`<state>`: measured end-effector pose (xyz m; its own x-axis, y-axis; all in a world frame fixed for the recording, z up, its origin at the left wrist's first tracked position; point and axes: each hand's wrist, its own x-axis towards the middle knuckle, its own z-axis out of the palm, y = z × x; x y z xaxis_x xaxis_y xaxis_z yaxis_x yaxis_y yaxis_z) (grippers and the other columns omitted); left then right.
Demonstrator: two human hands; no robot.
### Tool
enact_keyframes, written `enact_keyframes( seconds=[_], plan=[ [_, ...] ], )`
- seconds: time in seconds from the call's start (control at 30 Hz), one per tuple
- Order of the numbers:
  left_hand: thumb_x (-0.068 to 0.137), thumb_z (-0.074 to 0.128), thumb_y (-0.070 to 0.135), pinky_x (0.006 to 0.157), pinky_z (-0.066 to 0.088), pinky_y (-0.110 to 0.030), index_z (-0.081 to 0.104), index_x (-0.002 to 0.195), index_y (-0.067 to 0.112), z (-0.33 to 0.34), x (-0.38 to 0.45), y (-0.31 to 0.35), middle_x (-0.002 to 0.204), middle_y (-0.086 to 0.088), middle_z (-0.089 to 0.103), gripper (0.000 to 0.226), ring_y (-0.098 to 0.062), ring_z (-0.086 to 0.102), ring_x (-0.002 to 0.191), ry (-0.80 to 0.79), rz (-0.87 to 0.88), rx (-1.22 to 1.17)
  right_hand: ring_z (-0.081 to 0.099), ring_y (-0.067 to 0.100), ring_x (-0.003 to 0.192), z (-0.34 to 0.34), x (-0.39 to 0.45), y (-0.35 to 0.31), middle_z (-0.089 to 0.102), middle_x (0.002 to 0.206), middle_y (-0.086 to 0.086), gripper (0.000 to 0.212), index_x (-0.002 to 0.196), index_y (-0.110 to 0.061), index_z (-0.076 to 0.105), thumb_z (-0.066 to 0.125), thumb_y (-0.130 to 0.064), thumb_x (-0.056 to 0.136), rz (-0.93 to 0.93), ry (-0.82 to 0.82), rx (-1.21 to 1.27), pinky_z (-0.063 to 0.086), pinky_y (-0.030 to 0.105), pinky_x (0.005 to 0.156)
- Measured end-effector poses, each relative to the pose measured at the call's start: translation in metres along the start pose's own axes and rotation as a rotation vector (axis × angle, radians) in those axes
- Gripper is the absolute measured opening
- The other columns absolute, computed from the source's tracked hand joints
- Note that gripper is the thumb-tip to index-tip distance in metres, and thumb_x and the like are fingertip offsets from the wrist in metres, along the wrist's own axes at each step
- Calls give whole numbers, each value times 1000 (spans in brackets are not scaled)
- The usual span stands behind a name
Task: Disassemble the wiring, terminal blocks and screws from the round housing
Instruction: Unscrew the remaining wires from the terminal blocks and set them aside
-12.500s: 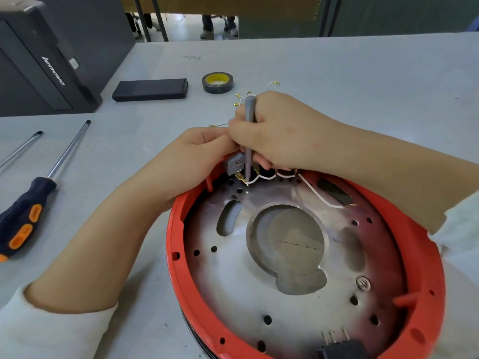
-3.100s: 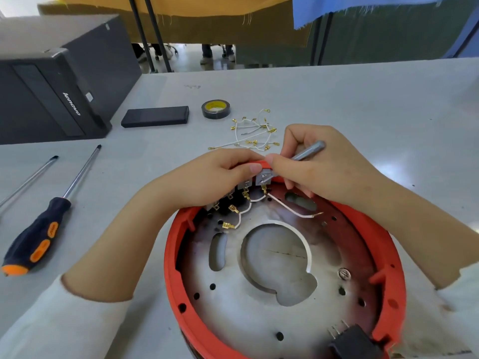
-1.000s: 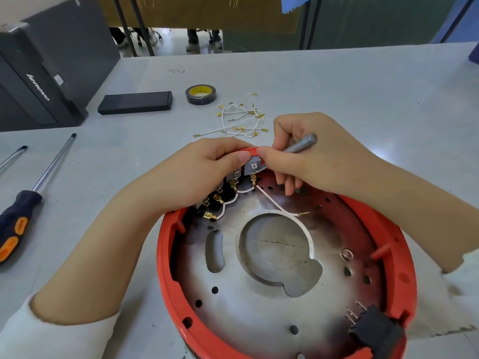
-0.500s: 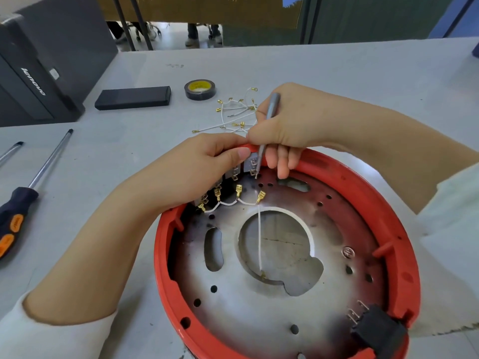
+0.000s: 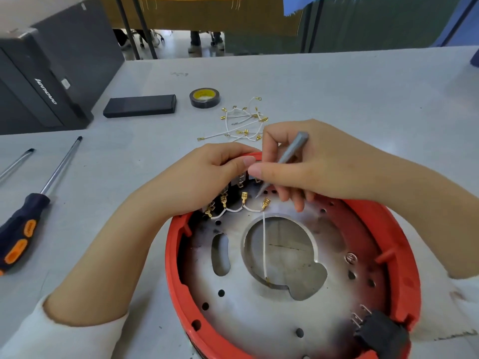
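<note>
The round red housing (image 5: 404, 255) with its scorched metal plate (image 5: 248, 314) lies in front of me. At its far rim sit the terminal blocks (image 5: 239, 180), and my left hand (image 5: 207, 177) grips the rim over them. Below them lies a white wire chain with brass spade connectors (image 5: 243, 200), pulled off the blocks; one strand (image 5: 264, 244) runs down across the central hole. My right hand (image 5: 305, 167) holds a thin grey metal tool (image 5: 287, 154) like a pen, its tip by the rightmost connector. A black plug block (image 5: 381, 335) sits at the near right rim.
A pile of removed white wires (image 5: 243, 120) lies beyond the housing, by a black tape roll (image 5: 204, 97) and a flat black box (image 5: 140, 106). Two screwdrivers (image 5: 28, 208) lie at the left, and a black computer case (image 5: 44, 81) stands at the far left.
My right hand has tilted the grey tool from upright to slanting, tip down at the connectors. The wire chain, still on the blocks a second ago, lies free on the plate.
</note>
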<state>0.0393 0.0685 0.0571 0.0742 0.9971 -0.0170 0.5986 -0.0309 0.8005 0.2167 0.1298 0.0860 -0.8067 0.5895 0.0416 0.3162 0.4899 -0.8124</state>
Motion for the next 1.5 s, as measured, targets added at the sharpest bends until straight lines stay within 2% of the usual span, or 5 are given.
enact_keyframes(
  seconds=[0.37,0.57,0.87,1.27,1.5],
  plan=[
    [100,46,36,106,42,-34,64,121,37,-1,2,-3,116,23,65,28,2,58,112,17,-7,40,59,4,91,9,-29,-4,63,98,-20,30,115,-52,52,35,-59,92,-127,-40,-898,40,25,66],
    [101,45,35,102,45,-38,64,119,38,0,2,-4,113,18,68,27,-4,61,110,17,-14,26,41,16,64,32,-20,-9,37,63,-6,28,100,-35,61,37,-48,95,-154,50,-1118,16,25,47],
    [101,45,35,100,46,-35,65,115,39,0,3,-6,105,20,69,25,-2,62,103,19,-14,3,28,8,50,43,-12,-8,38,61,-6,11,86,-30,59,55,-20,83,-67,17,-1138,17,25,45],
    [101,46,32,102,43,-33,66,111,44,-2,3,-6,110,20,68,25,-3,60,109,-8,-11,-46,41,15,60,0,-23,-25,44,60,-7,3,79,-38,49,53,-38,80,-110,176,-984,21,22,48],
    [100,45,37,103,38,-23,64,120,39,-2,2,-5,117,28,63,27,10,54,113,-17,-30,-40,59,-2,52,-34,23,-11,60,50,-20,10,69,-33,61,63,-31,78,158,302,-407,42,25,55]
  ],
)
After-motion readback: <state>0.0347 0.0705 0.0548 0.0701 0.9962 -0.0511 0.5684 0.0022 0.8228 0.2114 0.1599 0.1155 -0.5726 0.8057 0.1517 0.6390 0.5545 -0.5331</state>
